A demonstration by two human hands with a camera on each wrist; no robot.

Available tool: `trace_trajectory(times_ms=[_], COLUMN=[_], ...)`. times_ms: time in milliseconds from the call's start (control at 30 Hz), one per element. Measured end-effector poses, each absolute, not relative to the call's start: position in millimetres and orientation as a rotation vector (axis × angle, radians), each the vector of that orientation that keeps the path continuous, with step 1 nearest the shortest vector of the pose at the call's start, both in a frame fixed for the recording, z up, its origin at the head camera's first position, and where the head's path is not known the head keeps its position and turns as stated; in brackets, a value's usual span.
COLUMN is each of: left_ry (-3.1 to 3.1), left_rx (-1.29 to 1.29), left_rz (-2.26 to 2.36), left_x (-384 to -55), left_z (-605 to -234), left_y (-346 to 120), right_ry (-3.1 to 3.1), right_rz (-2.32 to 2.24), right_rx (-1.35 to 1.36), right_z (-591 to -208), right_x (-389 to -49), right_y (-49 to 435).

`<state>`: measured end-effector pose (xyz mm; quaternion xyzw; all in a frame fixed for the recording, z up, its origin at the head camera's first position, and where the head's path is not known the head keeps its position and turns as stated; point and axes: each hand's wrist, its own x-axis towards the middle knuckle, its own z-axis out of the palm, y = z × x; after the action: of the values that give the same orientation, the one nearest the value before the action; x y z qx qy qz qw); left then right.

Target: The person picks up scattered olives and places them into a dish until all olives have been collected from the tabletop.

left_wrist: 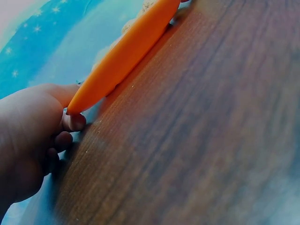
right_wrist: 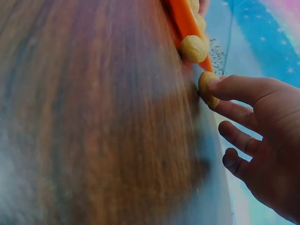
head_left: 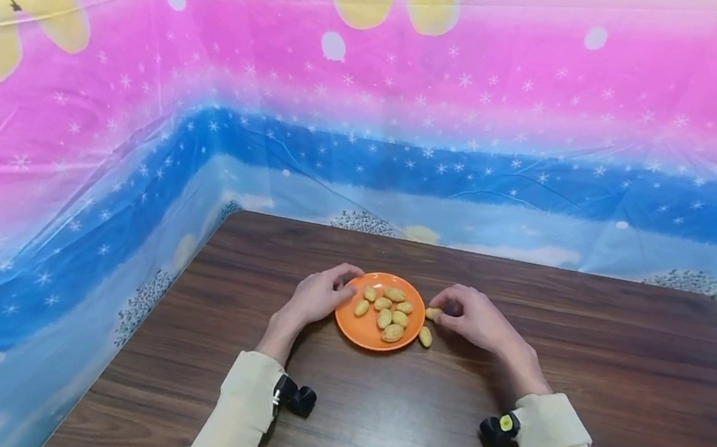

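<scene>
My left hand pinches the left rim of a round orange plate, thumb above and a finger below, as the left wrist view shows. Several tan oval nuts, rough-skinned like peanuts in the shell, lie spread over the plate. Just off the plate's right edge, my right hand pinches one more nut between thumb and index finger; its other fingers are bent loosely. A second loose nut rests on the table beside the plate's lower right rim.
Plate and nuts are on a dark brown wood-grain table. Behind it and along the left hangs a pink and blue printed cloth. Each sleeve carries a small black camera at the wrist.
</scene>
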<state>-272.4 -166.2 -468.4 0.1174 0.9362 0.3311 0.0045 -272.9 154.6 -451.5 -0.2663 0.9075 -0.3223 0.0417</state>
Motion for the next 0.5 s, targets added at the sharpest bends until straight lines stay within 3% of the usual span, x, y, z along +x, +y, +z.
trace_trajectory(times_ms=[500], left_ry=[2.934], left_rx=[0.373], left_rz=[1.033], left_x=[-272.8], left_z=[-469.2], left_y=[-166.7], right_ry=[2.815], right_rz=[-0.979], right_rx=[-0.773], right_z=[-444.5], right_x=[-271.2], right_y=[152.6])
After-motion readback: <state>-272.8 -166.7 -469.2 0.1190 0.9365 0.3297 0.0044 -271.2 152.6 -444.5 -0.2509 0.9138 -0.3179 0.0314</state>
